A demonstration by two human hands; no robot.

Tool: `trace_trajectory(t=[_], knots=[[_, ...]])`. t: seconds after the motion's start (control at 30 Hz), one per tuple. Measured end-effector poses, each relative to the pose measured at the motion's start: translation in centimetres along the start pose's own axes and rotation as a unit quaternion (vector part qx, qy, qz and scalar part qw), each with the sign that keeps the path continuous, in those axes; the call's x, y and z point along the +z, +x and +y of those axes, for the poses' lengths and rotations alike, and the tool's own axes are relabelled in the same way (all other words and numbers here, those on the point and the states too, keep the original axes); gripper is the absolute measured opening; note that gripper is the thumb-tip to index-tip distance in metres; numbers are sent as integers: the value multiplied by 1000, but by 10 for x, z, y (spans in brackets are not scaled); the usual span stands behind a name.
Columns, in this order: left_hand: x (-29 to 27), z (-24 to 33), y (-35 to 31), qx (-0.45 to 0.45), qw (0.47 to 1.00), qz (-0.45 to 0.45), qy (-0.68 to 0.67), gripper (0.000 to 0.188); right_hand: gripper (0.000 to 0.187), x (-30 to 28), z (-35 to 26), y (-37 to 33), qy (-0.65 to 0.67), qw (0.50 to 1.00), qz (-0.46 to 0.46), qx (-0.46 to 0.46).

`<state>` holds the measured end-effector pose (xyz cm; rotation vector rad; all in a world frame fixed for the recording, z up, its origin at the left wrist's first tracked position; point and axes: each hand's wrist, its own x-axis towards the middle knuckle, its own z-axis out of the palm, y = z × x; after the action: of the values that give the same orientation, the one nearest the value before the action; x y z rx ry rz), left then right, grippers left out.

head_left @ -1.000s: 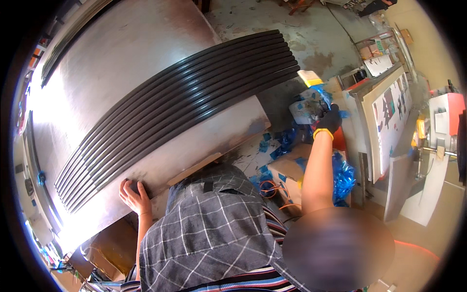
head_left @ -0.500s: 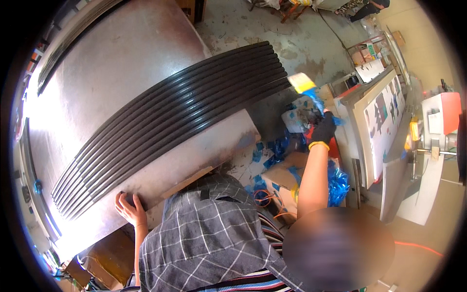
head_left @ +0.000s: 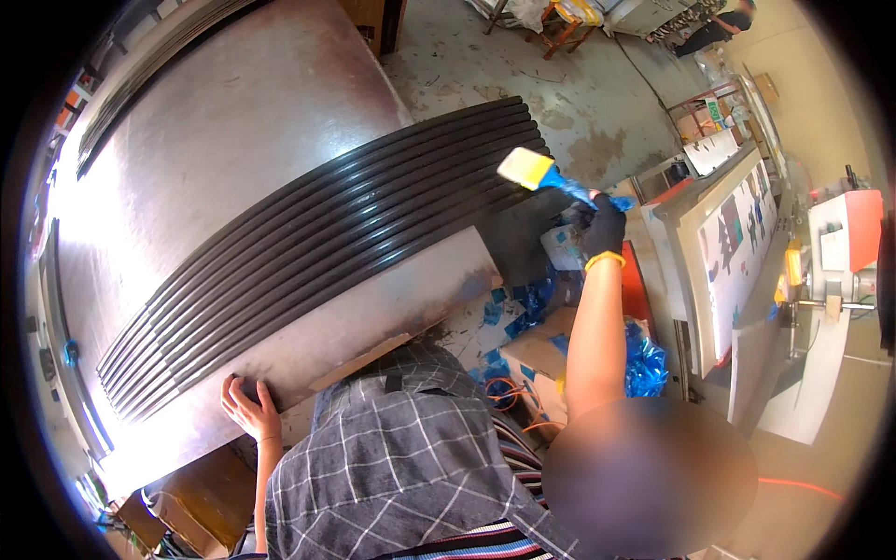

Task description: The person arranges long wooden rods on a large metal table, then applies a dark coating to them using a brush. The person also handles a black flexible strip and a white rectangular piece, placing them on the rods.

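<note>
A wide flat paintbrush (head_left: 530, 171) with pale bristles, a yellow band and a blue-wrapped handle is gripped in my right hand (head_left: 607, 226), which wears a black glove with a yellow cuff. Its bristles are above the right ends of a row of long, dark, glossy rods (head_left: 345, 224). I cannot tell whether they touch. Side by side, the rods lie on a metal-topped table (head_left: 271, 84), their right ends reaching past its edge. My bare left hand (head_left: 250, 409) rests on the table's near edge, fingers apart, close to the rods' left ends.
Right of the table stands a cardboard box (head_left: 537, 364) beside crumpled blue plastic film (head_left: 644, 364) and an orange cord (head_left: 504, 397). Large pale panels (head_left: 733, 252) lean at the right. More dark strips (head_left: 140, 89) lie along the table's far-left edge. Another person (head_left: 719, 30) is far back.
My right hand has swung the paintbrush left and slightly down, from beyond the rods' right ends to over them. My left hand stays at the table edge.
</note>
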<state>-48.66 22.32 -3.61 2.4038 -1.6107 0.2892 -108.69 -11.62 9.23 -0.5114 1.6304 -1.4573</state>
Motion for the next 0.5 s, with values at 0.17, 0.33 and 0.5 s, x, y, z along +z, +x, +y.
trace_trajectory(t=[0.17,0.33,0.5], knots=[[-4,12,3,-19,1000,0,-24,34,16,-14,6,54,84,983,132,-96],[-11,5,1,-21,1000,6,-21,34,19,68,8,8,14,1000,-6,-3],[-49,54,31,-54,993,-29,-98,35,22,18,1,72,104,971,192,-93]])
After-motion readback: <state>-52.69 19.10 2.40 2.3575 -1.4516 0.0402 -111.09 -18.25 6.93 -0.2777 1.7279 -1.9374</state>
